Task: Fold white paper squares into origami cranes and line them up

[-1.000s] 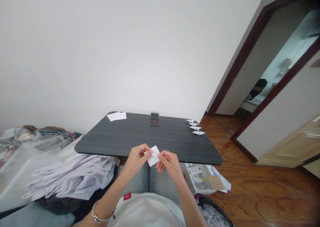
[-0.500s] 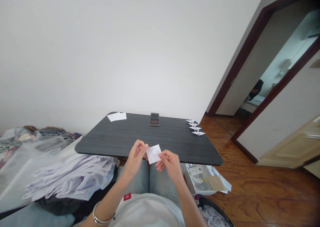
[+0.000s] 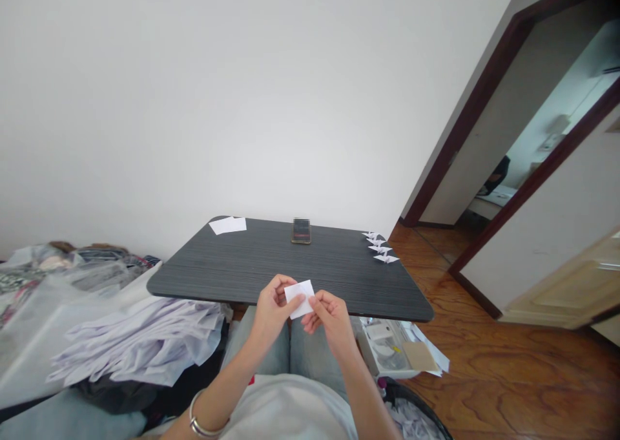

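Observation:
A small white folded paper (image 3: 299,297) is held between both my hands just above the near edge of the dark table (image 3: 232,265). My left hand (image 3: 272,309) pinches its left side, thumb on top. My right hand (image 3: 328,316) pinches its right lower corner with curled fingers. A bracelet sits on my left wrist. Both hands hover over my lap.
On the table lie a phone (image 3: 301,230) at the back, a white sheet (image 3: 228,225) at the far left corner and several small folded paper figures (image 3: 380,246) at the right edge. A heap of white sheets (image 3: 140,340) lies left, a tray of items (image 3: 392,346) right. An open doorway (image 3: 527,156) is beyond.
The paper has been turned and shifted slightly in my fingers; my left hand moved a little right onto it. My head shifted slightly.

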{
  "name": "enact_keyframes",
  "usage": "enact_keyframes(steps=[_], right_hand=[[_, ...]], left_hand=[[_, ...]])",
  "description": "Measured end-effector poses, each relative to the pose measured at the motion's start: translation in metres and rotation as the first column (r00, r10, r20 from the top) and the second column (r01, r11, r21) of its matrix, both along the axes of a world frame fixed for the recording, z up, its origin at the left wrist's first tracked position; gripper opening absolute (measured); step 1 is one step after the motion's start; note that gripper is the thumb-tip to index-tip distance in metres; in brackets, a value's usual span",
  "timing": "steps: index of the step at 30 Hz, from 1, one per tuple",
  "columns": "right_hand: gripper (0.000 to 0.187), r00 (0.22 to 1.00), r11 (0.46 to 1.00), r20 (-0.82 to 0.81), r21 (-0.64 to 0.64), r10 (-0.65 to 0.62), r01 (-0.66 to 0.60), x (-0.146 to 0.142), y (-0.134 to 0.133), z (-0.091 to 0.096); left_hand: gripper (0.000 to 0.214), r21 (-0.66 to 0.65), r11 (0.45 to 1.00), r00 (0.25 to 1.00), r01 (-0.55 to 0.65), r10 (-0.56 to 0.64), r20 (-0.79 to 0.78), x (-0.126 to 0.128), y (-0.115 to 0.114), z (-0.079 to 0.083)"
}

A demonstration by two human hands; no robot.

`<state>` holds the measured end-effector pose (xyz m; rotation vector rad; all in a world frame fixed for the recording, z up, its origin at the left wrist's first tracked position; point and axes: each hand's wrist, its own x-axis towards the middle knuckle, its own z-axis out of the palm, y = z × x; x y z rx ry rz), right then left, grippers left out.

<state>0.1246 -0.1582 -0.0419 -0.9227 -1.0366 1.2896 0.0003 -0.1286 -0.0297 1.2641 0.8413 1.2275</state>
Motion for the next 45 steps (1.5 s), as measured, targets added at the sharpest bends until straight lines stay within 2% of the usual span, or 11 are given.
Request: enact_keyframes(steps=[8,32,40,45], right_hand=[[0.032,1.000,1.000,0.008,-0.007,-0.004,0.004,-0.0031,-0.0009,0.0013],[0.032,0.999,1.000,0.033,0.026,-0.009,0.009,-0.0031,-0.0022,-0.0003],[0.039,0.999,0.999,-0.019,0.005,-0.038,0.038,0.0009,-0.0029,0.0002],[0.030,0.997,0.998,0.066,0.048,-0.044,0.041,0.0013,-0.0050,0.0024]], left_hand=[[0.027,-0.012,0.997,0.997,-0.075,0.074,-0.030,0.0044,-0.0057,0.0061],[0.030,-0.035,0.994,0.994,-0.102,0.103,0.040,0.0076,-0.0091,0.0096],[0.029,-0.042,0.992,0.991,-0.123,0.125,0.048,0.0053,-0.0076,0.0100],[0.029,-0.029,0.990,0.989,-0.135,0.136,0.053,0.0043,-0.0074,0.0102]])
